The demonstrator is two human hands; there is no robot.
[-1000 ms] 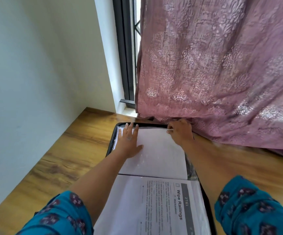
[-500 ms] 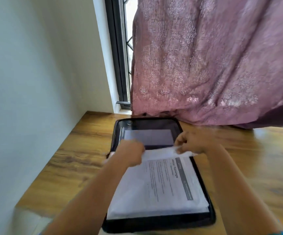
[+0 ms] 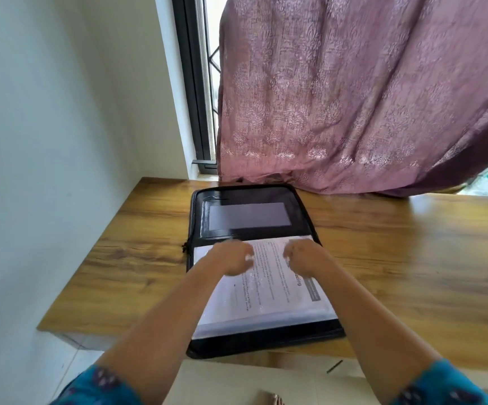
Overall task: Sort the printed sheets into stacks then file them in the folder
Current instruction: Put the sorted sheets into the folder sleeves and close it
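Observation:
A black zip folder point(image 3: 245, 197) lies open on the wooden table point(image 3: 412, 252), its far half bare with a grey inner pocket point(image 3: 250, 215). The near half holds a stack of printed sheets in clear sleeves point(image 3: 269, 290), text facing up. My left hand point(image 3: 231, 258) and my right hand point(image 3: 302, 257) hover side by side over the sheets' far edge, both motion-blurred with fingers curled down. I cannot tell whether either hand still grips a sheet.
A mauve patterned curtain point(image 3: 354, 97) hangs just behind the folder, brushing the table's back edge. A white wall point(image 3: 47, 141) borders the table's left side, with a dark window frame point(image 3: 196, 83) beside the curtain. The folder's near edge overhangs the table front. Tiled floor lies below.
The page that my hands held flat on the far half has been turned toward me onto the near stack, exposing the folder's black inner cover. My view pulled back and up.

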